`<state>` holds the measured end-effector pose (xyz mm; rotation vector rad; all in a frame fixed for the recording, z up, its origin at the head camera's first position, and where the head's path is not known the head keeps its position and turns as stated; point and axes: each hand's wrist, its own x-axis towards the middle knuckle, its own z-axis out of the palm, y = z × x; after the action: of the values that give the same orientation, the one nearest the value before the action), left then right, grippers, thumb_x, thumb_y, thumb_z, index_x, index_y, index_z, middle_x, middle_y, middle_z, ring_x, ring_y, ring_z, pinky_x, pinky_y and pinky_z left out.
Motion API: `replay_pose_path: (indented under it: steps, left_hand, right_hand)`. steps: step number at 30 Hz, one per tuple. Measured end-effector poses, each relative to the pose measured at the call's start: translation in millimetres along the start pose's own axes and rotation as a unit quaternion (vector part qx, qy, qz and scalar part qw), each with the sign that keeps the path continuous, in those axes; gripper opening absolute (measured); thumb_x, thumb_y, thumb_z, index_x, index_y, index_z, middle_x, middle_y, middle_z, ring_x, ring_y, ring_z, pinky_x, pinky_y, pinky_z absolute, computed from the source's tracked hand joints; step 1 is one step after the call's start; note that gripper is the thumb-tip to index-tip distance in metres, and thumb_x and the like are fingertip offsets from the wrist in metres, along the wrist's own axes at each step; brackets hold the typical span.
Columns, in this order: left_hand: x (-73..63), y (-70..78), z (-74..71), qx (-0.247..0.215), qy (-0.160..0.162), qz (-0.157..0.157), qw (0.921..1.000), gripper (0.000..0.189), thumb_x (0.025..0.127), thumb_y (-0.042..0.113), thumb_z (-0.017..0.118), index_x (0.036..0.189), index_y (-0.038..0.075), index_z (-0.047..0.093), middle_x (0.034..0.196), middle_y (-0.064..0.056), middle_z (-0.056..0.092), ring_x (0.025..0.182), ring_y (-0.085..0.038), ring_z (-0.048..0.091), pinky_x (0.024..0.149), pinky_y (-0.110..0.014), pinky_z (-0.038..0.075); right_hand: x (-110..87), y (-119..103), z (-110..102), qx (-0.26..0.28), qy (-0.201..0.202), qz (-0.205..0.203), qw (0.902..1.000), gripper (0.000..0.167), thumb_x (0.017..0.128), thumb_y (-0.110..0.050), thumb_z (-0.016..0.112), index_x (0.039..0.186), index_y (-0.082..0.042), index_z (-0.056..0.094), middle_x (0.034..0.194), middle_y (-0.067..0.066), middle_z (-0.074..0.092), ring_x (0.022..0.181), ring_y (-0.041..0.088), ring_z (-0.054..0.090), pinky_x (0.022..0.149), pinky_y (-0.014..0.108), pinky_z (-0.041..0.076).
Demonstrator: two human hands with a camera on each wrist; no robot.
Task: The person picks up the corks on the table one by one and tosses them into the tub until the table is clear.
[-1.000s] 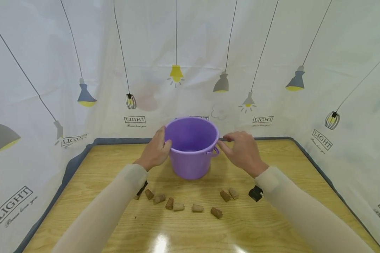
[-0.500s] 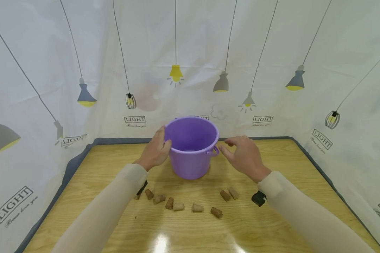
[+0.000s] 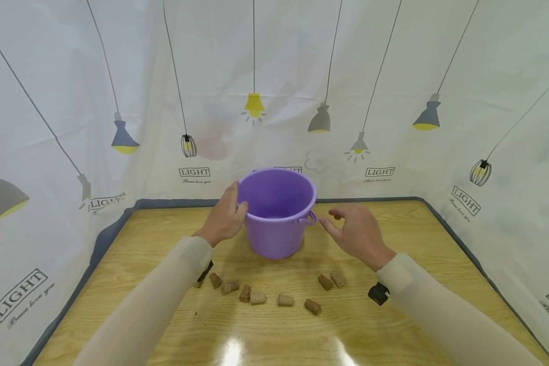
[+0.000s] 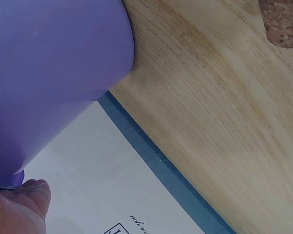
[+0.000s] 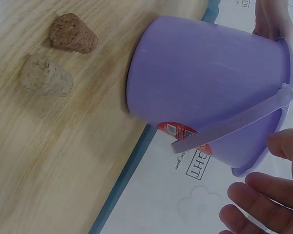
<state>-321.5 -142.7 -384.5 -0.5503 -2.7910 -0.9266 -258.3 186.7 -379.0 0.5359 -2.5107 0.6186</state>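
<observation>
Left hand (image 3: 221,216): grasping the bucket's rim at its left edge, the thumb at the near part of the rim.
Right hand (image 3: 359,234): released, holding nothing, with thumb and fingers parted and loosely bent, just beside the bucket's right side.
Bucket (image 3: 275,239): purple, upright on the bench (image 3: 274,338), between the two hands, touched by the left and just apart from the right in the head view.
Handle (image 5: 229,122): folded down against the bucket's side facing the right hand, across a red sticker (image 5: 171,129).
Corks: a loose arc on the near side of the bucket, below both hands; a dark one (image 3: 325,282) and a pale one (image 3: 337,279) lie nearest the right hand, another (image 3: 215,280) near the left wrist.
Backdrop (image 3: 283,61): white cloth printed with hanging lamps, behind the bucket.
</observation>
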Motion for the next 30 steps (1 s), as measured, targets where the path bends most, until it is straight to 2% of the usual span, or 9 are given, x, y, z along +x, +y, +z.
replay_pose_path:
  steps: [13, 18, 25, 30]
  left_hand:
    - [0.3, -1.1, 0.6, 0.001, 0.000, 0.001, 1.0000, 0.072, 0.107, 0.035, 0.030, 0.162, -0.004, 0.003, 0.169, -0.024, 0.012, 0.155, -0.035, 0.015, 0.127, -0.047, 0.015]
    - [-0.3, -1.4, 0.4, 0.000, 0.000, -0.001, 1.0000, 0.072, 0.108, 0.034, 0.030, 0.162, -0.004, 0.003, 0.169, -0.023, 0.011, 0.156, -0.034, 0.015, 0.127, -0.046, 0.014]
    - [-0.3, -0.9, 0.2, 0.001, -0.001, 0.000, 1.0000, 0.072, 0.108, 0.034, 0.030, 0.162, -0.004, 0.003, 0.169, -0.024, 0.011, 0.156, -0.035, 0.013, 0.128, -0.047, 0.013]
    - [0.3, -1.1, 0.8, 0.003, -0.002, -0.001, 1.0000, 0.072, 0.108, 0.034, 0.030, 0.162, -0.004, 0.003, 0.169, -0.024, 0.011, 0.156, -0.035, 0.013, 0.128, -0.046, 0.013]
  right_hand:
    - [-11.3, 6, 3, -0.017, -0.002, -0.008, 0.9998, 0.030, 0.091, -0.029, 0.078, 0.100, -0.001, 0.080, 0.093, 0.014, 0.078, 0.085, 0.032, 0.070, 0.077, 0.050, 0.058]
    - [-14.7, 6, 4, -0.020, -0.011, 0.002, 0.9997, 0.030, 0.092, -0.028, 0.078, 0.102, -0.001, 0.080, 0.094, 0.013, 0.078, 0.084, 0.031, 0.069, 0.074, 0.049, 0.057]
    - [-18.5, 7, 2, -0.020, -0.026, 0.013, 0.9994, 0.030, 0.092, -0.028, 0.078, 0.102, -0.001, 0.080, 0.096, 0.014, 0.078, 0.091, 0.034, 0.070, 0.082, 0.054, 0.058]
    - [-22.3, 9, 3, -0.019, -0.034, 0.024, 0.9990, 0.028, 0.091, -0.027, 0.078, 0.101, -0.001, 0.080, 0.095, 0.014, 0.077, 0.091, 0.034, 0.069, 0.080, 0.053, 0.058]
